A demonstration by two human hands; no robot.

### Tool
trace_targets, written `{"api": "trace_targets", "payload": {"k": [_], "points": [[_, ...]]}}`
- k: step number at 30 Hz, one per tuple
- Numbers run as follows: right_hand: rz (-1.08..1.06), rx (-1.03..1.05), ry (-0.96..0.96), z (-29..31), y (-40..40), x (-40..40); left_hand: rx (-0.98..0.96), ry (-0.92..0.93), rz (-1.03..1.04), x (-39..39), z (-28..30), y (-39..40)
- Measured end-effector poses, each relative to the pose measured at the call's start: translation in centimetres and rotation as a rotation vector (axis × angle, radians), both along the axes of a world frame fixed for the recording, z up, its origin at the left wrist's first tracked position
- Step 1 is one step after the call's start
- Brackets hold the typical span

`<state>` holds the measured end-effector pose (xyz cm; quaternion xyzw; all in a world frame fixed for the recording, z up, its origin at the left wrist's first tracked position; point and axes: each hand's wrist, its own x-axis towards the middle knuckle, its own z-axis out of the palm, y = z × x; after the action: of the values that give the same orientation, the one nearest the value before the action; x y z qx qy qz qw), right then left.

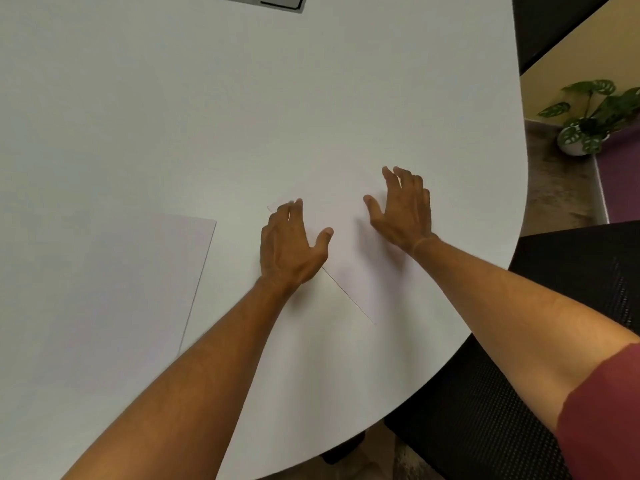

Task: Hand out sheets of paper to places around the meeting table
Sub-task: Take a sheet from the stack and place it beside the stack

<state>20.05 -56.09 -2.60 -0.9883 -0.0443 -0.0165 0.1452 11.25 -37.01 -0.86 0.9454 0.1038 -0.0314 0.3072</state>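
A sheet of paper (349, 237) is being set down at a place near the rounded end of the tabletop (242, 98), in front of a black chair (571, 265). It lies flat and angled. The left hand (291, 244) and the right hand (401, 209) are spread, fingers apart, and rest on it; nothing is gripped. Next, it is judged, another sheet must be lifted from the stack of paper (104, 289) lying well to the left.

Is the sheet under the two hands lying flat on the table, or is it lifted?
Flat. The sheet lies spread on the table, its edge flush, with left hand and right hand pressing it.
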Motion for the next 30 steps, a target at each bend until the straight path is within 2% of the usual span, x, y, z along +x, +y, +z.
{"api": "trace_targets", "payload": {"k": [5,10,22,30], "points": [[0.044,-0.088,-0.035,1.4,1.4,-2.6,0.202,-0.042,-0.224,0.4,0.1,2.1],[0.052,-0.164,-0.059,2.8,3.0,-4.8,0.381,-0.089,-0.343,0.6,0.7,4.1],[0.011,-0.189,-0.092,5.6,7.6,-11.9,0.47,-0.175,-0.431,-2.3,3.8,8.2],[0.023,-0.163,-0.109,6.9,10.8,-17.9,0.513,-0.191,-0.397,-7.2,5.5,11.7]]}}
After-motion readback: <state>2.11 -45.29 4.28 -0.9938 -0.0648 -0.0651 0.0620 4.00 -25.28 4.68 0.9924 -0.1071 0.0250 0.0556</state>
